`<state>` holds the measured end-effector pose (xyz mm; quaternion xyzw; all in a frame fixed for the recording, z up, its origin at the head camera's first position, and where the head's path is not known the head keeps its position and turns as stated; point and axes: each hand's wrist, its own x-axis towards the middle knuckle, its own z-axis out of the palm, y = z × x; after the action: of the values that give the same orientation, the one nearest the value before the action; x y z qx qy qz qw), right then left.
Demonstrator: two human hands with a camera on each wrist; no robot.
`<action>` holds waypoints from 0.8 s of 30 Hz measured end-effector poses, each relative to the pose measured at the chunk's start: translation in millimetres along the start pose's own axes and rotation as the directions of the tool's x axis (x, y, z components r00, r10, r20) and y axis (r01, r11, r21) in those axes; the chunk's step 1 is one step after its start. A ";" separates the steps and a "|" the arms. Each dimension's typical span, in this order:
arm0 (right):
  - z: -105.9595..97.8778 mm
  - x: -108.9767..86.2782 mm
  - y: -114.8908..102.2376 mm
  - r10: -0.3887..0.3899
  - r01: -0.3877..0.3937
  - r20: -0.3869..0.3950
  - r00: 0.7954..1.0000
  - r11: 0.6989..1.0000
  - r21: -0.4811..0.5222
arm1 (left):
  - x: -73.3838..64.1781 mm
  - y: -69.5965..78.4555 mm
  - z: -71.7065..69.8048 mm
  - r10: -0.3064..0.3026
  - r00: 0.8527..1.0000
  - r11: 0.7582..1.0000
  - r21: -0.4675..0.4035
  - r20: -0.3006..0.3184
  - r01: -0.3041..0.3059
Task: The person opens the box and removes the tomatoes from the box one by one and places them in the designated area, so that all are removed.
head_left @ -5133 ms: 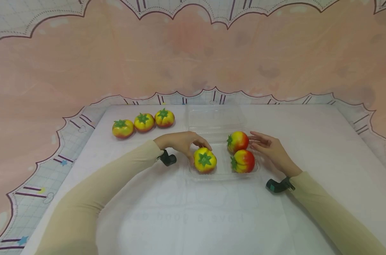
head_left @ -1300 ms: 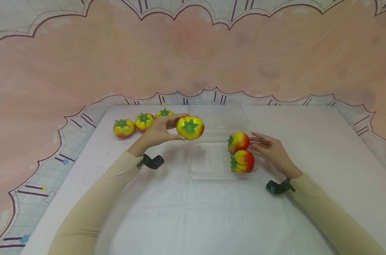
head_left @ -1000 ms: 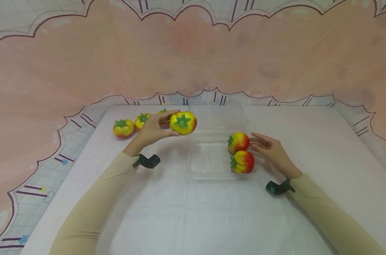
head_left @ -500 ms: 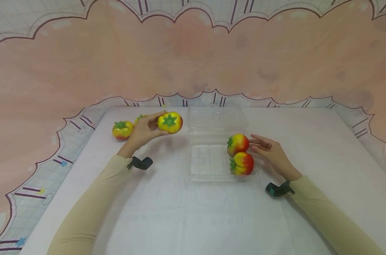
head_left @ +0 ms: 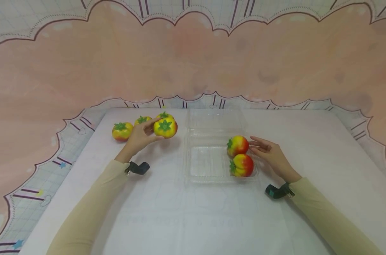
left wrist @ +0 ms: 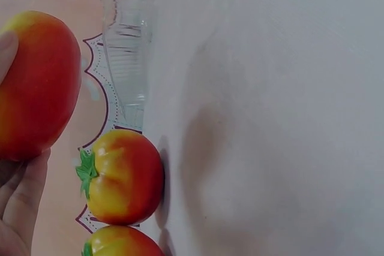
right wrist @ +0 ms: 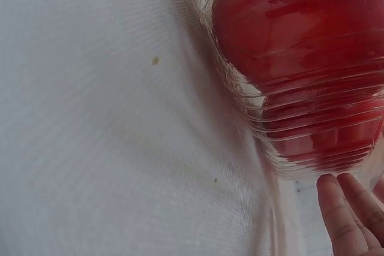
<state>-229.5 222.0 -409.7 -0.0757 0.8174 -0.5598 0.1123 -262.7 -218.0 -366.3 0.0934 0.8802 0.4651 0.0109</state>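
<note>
My left hand point(head_left: 138, 140) holds a yellow-and-red tomato point(head_left: 165, 128) with a green star-shaped calyx, between thumb and fingers. In the left wrist view this tomato point(left wrist: 42, 82) is off the table, in front of a row of three like it: left point(head_left: 122, 132), middle point(head_left: 143, 120), right point(head_left: 164, 115), the last two partly covered. A clear plastic clamshell box point(head_left: 208, 164) lies with its lid up. On its right side, two tomatoes, a rear one point(head_left: 239, 146) and a front one point(head_left: 243, 165), rest on their sides. My right hand point(head_left: 272, 156), fingers loosely extended, is at the box's right wall.
The box's lid point(head_left: 215, 119) extends toward the back of the white-covered table point(head_left: 193, 219). A patterned cloth point(head_left: 193, 63) hangs behind. Each wrist carries a dark camera, left point(head_left: 139, 168) and right point(head_left: 277, 191).
Five seconds ago the held tomato was in the box's left part. My left hand has lifted it out and carried it left and back toward the row. My right hand has stayed in place.
</note>
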 end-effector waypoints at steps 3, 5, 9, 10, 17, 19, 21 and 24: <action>0.2 -0.3 -0.3 -0.002 0.002 0.002 1.000 1.000 0.002 | -0.8 -2.8 -0.4 -0.027 1.000 1.000 -0.006 0.004 0.027; 0.4 -0.3 -0.6 -0.001 0.001 0.002 1.000 1.000 0.003 | -1.1 -4.4 -0.7 -0.032 0.999 0.999 -0.006 0.004 0.032; 0.4 -0.5 -1.4 0.002 -0.002 -0.001 1.000 1.000 -0.006 | -0.9 -7.6 -0.6 -0.034 0.999 0.999 -0.006 0.003 0.034; 0.6 -0.6 -1.4 0.003 -0.003 -0.003 1.000 1.000 -0.008 | -1.0 -8.6 -0.6 -0.033 0.999 0.999 -0.005 0.003 0.033; 1.3 -1.2 -1.6 0.000 -0.001 -0.004 1.000 1.000 -0.019 | -2.6 -11.6 -0.2 -0.032 1.000 0.999 -0.014 0.001 0.032; 1.3 -1.0 -1.4 -0.003 0.003 -0.002 1.000 1.000 -0.016 | -2.9 -11.8 -0.1 -0.029 1.000 0.999 -0.024 0.001 0.029; 1.3 -0.7 -1.4 -0.008 0.008 -0.002 1.000 1.000 -0.013 | -2.8 -12.1 0.2 -0.029 1.000 0.999 -0.031 0.000 0.029; 1.5 -0.4 -1.5 -0.011 0.011 -0.004 1.000 1.000 -0.016 | -2.5 -12.9 1.1 -0.029 1.000 0.999 -0.027 -0.001 0.029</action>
<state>-228.7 220.3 -408.8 -0.0800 0.8216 -0.5543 0.1070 -262.1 -224.6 -377.7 0.0803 0.8751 0.4768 0.0181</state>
